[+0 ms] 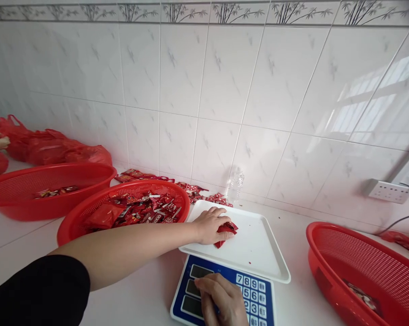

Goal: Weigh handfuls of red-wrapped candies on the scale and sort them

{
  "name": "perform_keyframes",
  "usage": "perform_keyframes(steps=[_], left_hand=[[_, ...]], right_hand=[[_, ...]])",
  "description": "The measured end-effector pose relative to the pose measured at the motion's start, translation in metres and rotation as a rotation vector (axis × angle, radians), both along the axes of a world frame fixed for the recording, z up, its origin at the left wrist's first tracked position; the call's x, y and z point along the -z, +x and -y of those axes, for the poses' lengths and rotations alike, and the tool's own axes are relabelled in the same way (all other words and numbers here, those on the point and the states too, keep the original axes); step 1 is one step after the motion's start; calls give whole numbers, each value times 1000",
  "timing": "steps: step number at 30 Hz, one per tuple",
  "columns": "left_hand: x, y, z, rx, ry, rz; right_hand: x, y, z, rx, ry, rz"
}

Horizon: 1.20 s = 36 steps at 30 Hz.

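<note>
Prob. a small packing rm or shop back rm: blue-and-white digital scale w/ number keys, red perforated plastic basket full of small red packets, on a white surface. White marbled tile wall w/ bamboo-pattern border; exact type unclear.

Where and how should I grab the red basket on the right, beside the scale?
Grip the rim of the basket, probably at the end nearest the scale. Come from above, fingers inside, thumb outside: the basket sits upright and open, with a raised rim.
</note>
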State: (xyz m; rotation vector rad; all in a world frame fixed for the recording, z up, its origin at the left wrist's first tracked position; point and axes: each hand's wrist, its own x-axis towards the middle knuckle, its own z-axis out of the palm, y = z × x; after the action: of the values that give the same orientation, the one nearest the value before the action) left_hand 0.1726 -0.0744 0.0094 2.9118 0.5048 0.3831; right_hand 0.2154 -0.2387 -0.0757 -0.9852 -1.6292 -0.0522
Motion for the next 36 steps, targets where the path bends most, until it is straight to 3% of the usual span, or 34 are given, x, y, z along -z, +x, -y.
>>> perform_keyframes(steps=[5,7,10,12,15,18,23,32,36], left_hand=[[-19,-23,-20,-8,50,179],[-28,-38,-35,-127,56,217],[-33,-73,-57,-380,-39,55],[-26,-102,-69,-469,-112,-100],[-6,-141,-78,-497,-192,-273],[10,-163,-80,-498,-242,-374],[10,-164,-83,-490,-286,-456],[9,-168,-97,-470,-343,-434],[-8,-163,-103,-459,-329,-349]], right_hand=[[-6,2,2,-6,-1,26],[-5,2,2,-5,4,44],[-2,2,1,-3,18,41],[0,3,1,1,19,35],[-2,6,4,-32,-7,86],[-5,10,7,-58,-47,151],[-7,12,8,-47,-49,155],[-7,12,7,-31,-45,177],[-6,11,8,-2,-42,177]])
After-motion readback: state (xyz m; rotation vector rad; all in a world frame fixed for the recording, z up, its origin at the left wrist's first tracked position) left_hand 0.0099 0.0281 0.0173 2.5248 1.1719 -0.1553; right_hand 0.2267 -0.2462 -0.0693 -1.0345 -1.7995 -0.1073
